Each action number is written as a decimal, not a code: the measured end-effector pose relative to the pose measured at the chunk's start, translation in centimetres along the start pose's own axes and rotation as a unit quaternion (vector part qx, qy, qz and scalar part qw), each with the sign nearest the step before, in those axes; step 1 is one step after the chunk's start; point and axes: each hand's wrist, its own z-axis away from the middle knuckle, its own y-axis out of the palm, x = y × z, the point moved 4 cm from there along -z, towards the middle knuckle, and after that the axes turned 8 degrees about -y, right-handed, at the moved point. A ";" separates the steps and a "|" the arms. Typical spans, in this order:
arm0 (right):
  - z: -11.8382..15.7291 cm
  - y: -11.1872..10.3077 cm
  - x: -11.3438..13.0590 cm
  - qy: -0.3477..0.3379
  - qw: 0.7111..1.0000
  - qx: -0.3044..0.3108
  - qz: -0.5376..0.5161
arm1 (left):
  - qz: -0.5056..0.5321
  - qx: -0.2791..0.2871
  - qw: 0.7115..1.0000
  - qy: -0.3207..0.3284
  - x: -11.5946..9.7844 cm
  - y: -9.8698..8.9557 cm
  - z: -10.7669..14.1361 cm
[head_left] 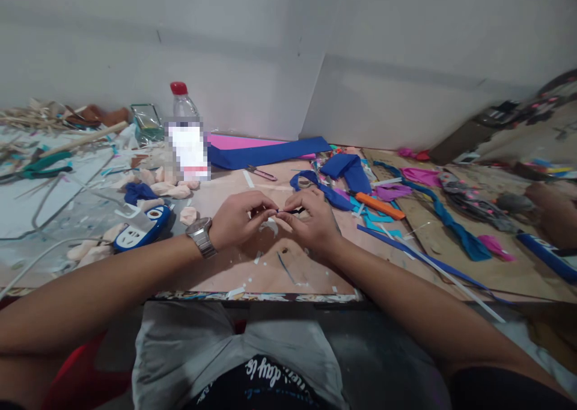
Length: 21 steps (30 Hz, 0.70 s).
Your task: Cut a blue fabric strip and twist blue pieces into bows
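Over the middle of the table [234,272], both hands meet at a thin dark blue strip [293,211], most of it hidden by fingers. My left hand [238,217], with a watch [201,237] on its wrist, pinches the strip's left end between thumb and forefinger. My right hand [313,220] is closed around the other end. Just behind the right hand lies a crumpled length of blue material [339,199]. Below the hands, a thin dark sliver [285,268] and white scraps rest on the tabletop.
At left are a blue power strip [143,226] with cords, pale crumpled pieces and green-handled pliers [49,165]. Behind stand a red-capped bottle [179,89] and a lit phone [188,148]. An orange cutter [380,206] lies right. Another person's hand [547,208] appears far right.
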 end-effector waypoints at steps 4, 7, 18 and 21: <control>0.0 0.1 -0.1 0.002 1.000 0.001 -0.001 | -0.019 0.000 0.999 0.028 -0.3 0.0 0.0; 0.0 0.1 -0.2 0.001 1.000 0.005 -0.004 | -0.020 0.010 1.000 0.022 -0.4 0.0 0.0; -0.2 0.2 -0.1 -0.010 0.999 0.030 -0.016 | -0.009 0.040 0.999 -0.021 0.3 0.5 0.2; -0.3 0.1 0.1 -0.018 0.999 0.021 -0.021 | -0.016 0.043 0.999 -0.018 0.2 0.5 0.3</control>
